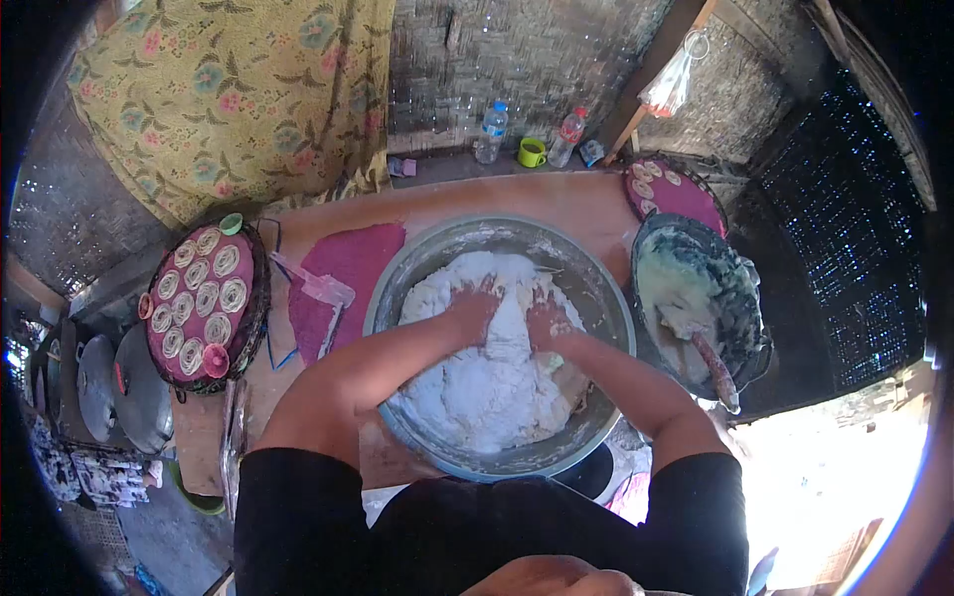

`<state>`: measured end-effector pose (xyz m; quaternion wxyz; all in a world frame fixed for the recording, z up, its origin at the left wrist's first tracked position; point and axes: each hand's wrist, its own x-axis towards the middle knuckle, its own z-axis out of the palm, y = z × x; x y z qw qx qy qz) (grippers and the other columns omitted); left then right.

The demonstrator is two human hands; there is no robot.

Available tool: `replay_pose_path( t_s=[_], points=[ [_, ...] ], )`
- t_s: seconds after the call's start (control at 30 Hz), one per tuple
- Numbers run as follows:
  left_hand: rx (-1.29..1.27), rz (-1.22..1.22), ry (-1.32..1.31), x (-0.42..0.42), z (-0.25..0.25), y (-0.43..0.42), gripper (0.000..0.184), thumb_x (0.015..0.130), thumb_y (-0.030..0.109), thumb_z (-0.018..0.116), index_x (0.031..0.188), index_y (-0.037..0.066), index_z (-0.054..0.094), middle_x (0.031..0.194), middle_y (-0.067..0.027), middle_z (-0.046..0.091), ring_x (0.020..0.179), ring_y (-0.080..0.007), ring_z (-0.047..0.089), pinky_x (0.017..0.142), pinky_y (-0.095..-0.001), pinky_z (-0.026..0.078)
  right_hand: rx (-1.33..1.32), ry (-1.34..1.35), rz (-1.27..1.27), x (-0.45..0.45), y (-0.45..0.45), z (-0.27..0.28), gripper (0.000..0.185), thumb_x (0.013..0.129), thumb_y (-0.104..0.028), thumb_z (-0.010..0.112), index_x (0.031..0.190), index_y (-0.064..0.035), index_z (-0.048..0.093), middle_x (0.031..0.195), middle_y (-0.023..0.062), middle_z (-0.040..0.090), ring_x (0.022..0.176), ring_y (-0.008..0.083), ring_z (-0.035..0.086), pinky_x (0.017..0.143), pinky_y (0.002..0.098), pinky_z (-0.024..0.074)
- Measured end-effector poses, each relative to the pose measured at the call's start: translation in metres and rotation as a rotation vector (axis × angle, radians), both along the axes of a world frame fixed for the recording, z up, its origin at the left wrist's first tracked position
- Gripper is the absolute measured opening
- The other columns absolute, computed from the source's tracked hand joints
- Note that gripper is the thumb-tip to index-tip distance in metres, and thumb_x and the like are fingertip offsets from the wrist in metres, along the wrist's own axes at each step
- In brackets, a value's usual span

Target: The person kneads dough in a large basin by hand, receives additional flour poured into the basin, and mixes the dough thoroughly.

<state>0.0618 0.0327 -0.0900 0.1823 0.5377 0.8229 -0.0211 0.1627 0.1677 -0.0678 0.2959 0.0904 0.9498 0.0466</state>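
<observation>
A large round metal basin point(606, 397) stands in front of me, filled with a white floury dough point(497, 387). Both my hands press into the far part of this mass, a short way apart. My left hand point(475, 312) has its fingers spread against the dough, white flour coating them. Beside it to the right, my right hand point(549, 320) also has its fingers apart, with the tips partly sunk in the flour. Loose dry flour covers much of the surface, and clumpy dough shows near the basin's right side.
Right of the basin is a dark tub point(740, 283) with pale batter and a long-handled tool point(711, 363). Left lie a pink cloth point(348, 253), a pink plastic scoop point(323, 288) and a round tray point(260, 308) of coiled pieces. Bottles point(492, 134) and a green cup point(532, 152) stand behind.
</observation>
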Motion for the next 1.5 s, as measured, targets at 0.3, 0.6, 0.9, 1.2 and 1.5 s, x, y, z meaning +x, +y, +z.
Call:
replay_pose_path(
  t_s=[0.3,0.6,0.9,1.2,1.5],
  points=[
    [0.399,0.137,-0.059,-0.026,-0.004,0.028,0.051,0.070,0.023,0.058,0.118,0.012,0.045,0.118,-0.0165,0.048,0.105,-0.0286,0.050,0.084,-0.0396,0.042,-0.186,0.405,-0.297,-0.031,0.042,-0.040,0.057,0.056,-0.019,0.069,0.104,0.0048,0.049,0.104,0.0236,0.051,0.098,0.0385,0.050,0.087,0.0398,0.0409],
    [0.449,-0.322,-0.134,-0.040,-0.070,-0.040,0.047,0.061,0.035,0.065,0.098,0.007,0.057,0.095,-0.0178,0.059,0.092,-0.0306,0.056,0.080,-0.0387,0.044,-0.233,0.222,0.117,0.038,-0.006,-0.032,0.053,0.067,-0.021,0.061,0.113,0.0002,0.047,0.113,0.0206,0.049,0.107,0.0379,0.045,0.089,0.0492,0.0346],
    [-0.039,-0.361,0.049,0.024,-0.039,-0.084,0.049,0.059,0.034,0.068,0.098,0.006,0.060,0.100,-0.0137,0.059,0.093,-0.0277,0.056,0.083,-0.0416,0.042,0.001,-0.013,0.134,0.045,-0.089,-0.030,0.056,0.065,-0.024,0.060,0.117,-0.0073,0.048,0.124,0.0143,0.043,0.118,0.0420,0.031,0.093,0.0594,0.0266],
    [0.372,-0.080,0.107,-0.024,-0.035,-0.017,0.022,0.071,0.019,0.052,0.086,0.008,0.065,0.103,-0.0172,0.058,0.104,-0.0304,0.052,0.085,-0.0457,0.041,-0.122,0.388,-0.011,-0.026,-0.023,-0.043,0.060,0.063,-0.028,0.063,0.115,-0.0009,0.048,0.125,0.0182,0.041,0.119,0.0339,0.034,0.094,0.0485,0.0328],
    [0.450,0.320,-0.011,-0.017,-0.009,-0.021,0.023,0.071,0.019,0.049,0.085,0.006,0.063,0.085,-0.0203,0.061,0.079,-0.0354,0.059,0.071,-0.0435,0.046,-0.192,0.573,-0.148,-0.021,-0.016,-0.080,0.065,0.064,-0.030,0.069,0.121,-0.0116,0.045,0.122,0.0110,0.046,0.108,0.0221,0.048,0.091,0.0350,0.0393]
  ],
)
